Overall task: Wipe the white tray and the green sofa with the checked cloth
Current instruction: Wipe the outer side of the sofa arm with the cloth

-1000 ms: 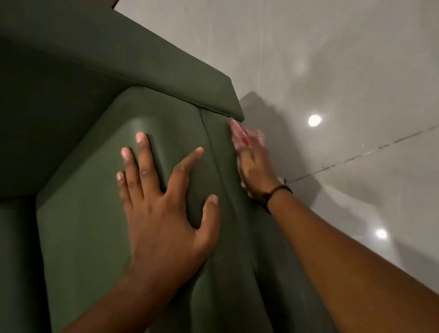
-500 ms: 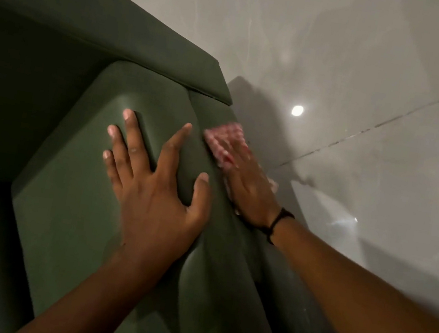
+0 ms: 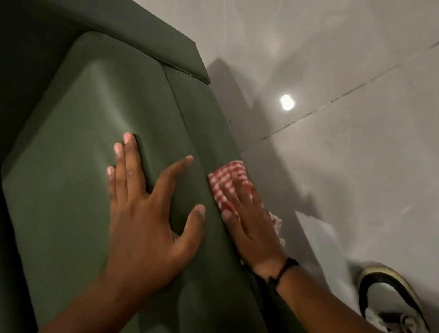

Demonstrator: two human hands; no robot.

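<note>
The person is partway through wiping the sofa (image 3: pixel 91 162): the right hand (image 3: pixel 253 227) lies flat, fingers spread, pressing the checked cloth (image 3: pixel 226 180) against the sofa's outer side. The left hand (image 3: pixel 146 212) rests open on the cushion, holding nothing. The white tray is not in view, so its state cannot be judged.

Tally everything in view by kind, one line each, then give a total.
Hands: 2, left hand and right hand
Checked cloth: 1
Green sofa: 1
Wristband: 1
Shoe: 1
Total: 6
</note>
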